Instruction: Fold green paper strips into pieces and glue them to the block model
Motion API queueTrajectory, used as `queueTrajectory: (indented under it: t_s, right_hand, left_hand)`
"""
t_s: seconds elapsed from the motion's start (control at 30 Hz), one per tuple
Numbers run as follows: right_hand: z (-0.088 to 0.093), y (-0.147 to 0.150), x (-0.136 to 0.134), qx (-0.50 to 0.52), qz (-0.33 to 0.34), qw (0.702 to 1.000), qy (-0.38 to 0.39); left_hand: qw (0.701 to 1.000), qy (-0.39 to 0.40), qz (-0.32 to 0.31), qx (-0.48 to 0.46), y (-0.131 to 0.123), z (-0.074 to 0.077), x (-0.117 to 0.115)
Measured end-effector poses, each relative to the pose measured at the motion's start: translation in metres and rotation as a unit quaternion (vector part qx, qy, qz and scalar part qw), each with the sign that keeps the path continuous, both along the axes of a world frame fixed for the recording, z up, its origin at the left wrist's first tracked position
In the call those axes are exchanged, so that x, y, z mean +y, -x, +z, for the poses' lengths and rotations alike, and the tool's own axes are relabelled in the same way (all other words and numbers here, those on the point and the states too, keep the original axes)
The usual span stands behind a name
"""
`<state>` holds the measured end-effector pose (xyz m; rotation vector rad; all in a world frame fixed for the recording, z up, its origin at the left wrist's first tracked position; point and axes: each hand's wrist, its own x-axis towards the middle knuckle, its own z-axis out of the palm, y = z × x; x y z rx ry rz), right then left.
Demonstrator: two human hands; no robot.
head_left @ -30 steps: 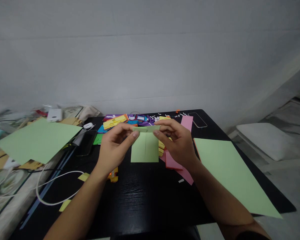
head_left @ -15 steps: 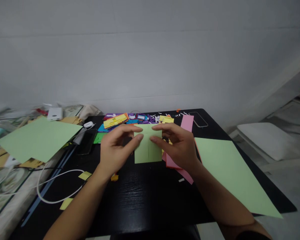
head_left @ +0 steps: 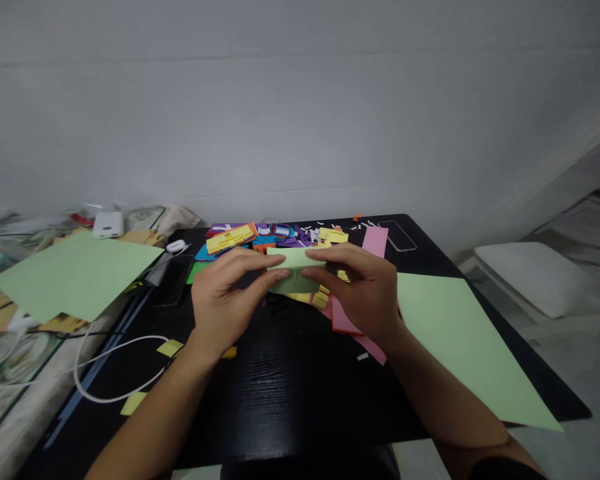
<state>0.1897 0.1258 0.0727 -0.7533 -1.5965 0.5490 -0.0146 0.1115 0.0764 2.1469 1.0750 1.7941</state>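
Observation:
A small light green folded paper point(head_left: 294, 270) is held above the black table point(head_left: 290, 387), between both my hands. My left hand point(head_left: 225, 300) pinches its left side with thumb and fingers. On the other side my right hand point(head_left: 363, 290) pinches it the same way. The paper now looks like a short horizontal band, its lower part turned under or away. Pink paper strips point(head_left: 347, 323) lie just under my right hand.
A large green sheet point(head_left: 460, 347) lies at the table's right edge, another green sheet point(head_left: 75, 273) on the left clutter. Coloured paper scraps point(head_left: 260, 239) are piled at the back. A black phone point(head_left: 173, 280), a white cable point(head_left: 105, 373) and yellow scraps point(head_left: 170, 347) lie left.
The green paper hung open as a tall square a second ago; its lower part has swung up or folded, leaving a short band between my fingers. Both hands stayed in place.

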Motion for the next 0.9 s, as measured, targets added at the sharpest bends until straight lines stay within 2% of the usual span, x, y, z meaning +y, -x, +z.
queueTrajectory:
  t_s: [0.17, 0.47, 0.63, 0.7, 0.8, 0.9]
  right_hand:
    - [0.0, -0.0003, 0.001, 0.005, 0.009, 1.0, -0.011]
    - [0.0004, -0.0016, 0.0025, -0.02, 0.015, 0.999, -0.035]
    - [0.0013, -0.0027, 0.0038, -0.038, -0.025, 0.998, -0.041]
    - [0.0009, -0.002, 0.0044, -0.03, 0.002, 0.999, -0.015]
    - [0.0002, -0.0013, 0.0048, 0.018, 0.057, 0.996, 0.065]
    - [0.0018, -0.0039, 0.0044, 0.068, 0.108, 0.985, 0.115]
  left_hand:
    - [1.0, -0.02, 0.013, 0.011, -0.0004, 0.0009, -0.0008]
    - [1.0, 0.006, 0.015, 0.023, 0.0021, 0.0025, -0.0013]
    - [0.999, 0.024, 0.011, 0.025, 0.0043, 0.0038, 0.0017]
    - [0.998, 0.06, -0.026, 0.013, 0.0041, 0.0039, 0.0019]
    - [0.987, 0.135, -0.08, -0.041, 0.0021, 0.0033, 0.0003]
    - [0.975, 0.182, -0.096, -0.087, -0.0004, 0.0034, -0.0017]
